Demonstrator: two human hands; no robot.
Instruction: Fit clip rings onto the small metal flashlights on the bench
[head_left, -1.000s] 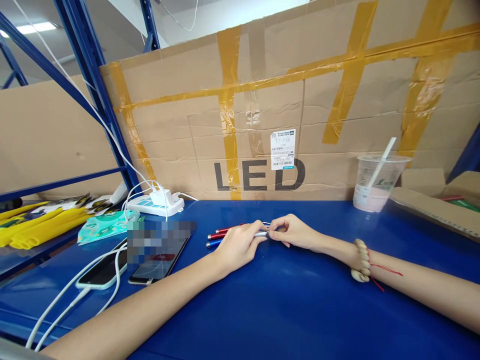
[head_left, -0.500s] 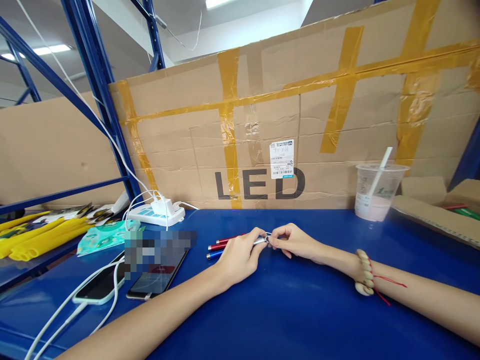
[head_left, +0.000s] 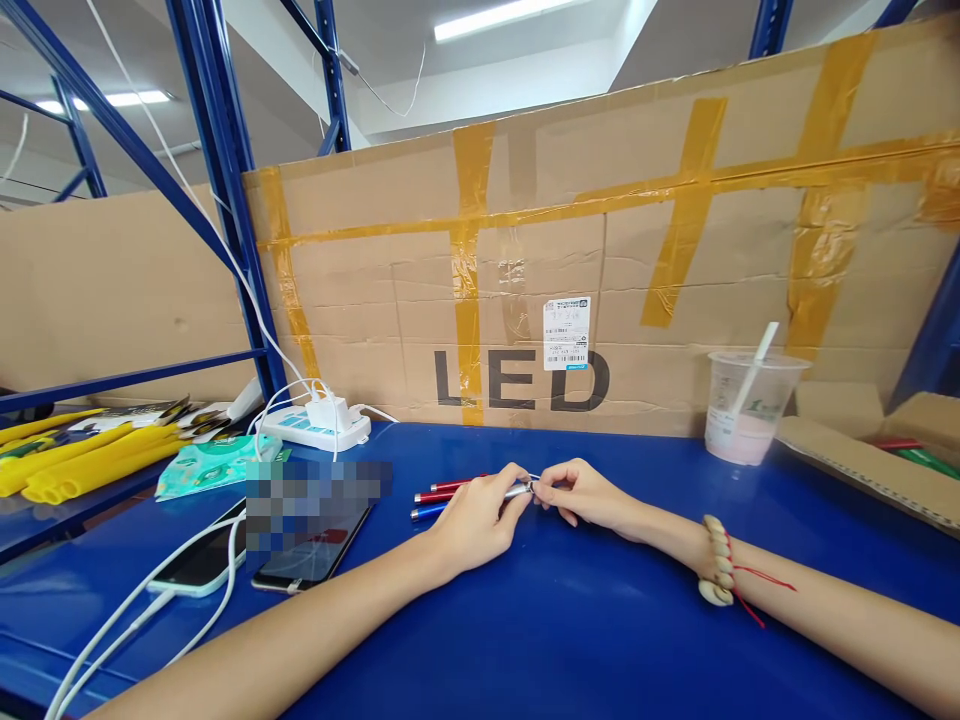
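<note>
Near the middle of the table, my left hand (head_left: 480,515) is closed round a slim silver pen-like tube (head_left: 516,491). Its fingers point toward my right hand (head_left: 581,495), whose thumb and forefinger pinch at the tube's right end. Whether a separate small part sits between those fingertips is too small to tell. Just left of my left hand lie two red pen-like tubes (head_left: 431,497) and a blue pen-like tube (head_left: 426,513), side by side and partly covered by the hand. A beaded bracelet with red string is on my right wrist.
Two phones lie to the left, one black (head_left: 319,555), one pale-cased (head_left: 199,560) with white cables. A power strip (head_left: 281,428) stands behind them. A lidless-looking plastic cup (head_left: 739,440) with a straw and an open carton (head_left: 832,450) are at right. Tall cardboard (head_left: 360,330) walls the back.
The camera view has tilted up slightly, so the table and cardboard sit lower in the picture. Both hands stay together on the silver pen-like tube, with only slight finger movement.
</note>
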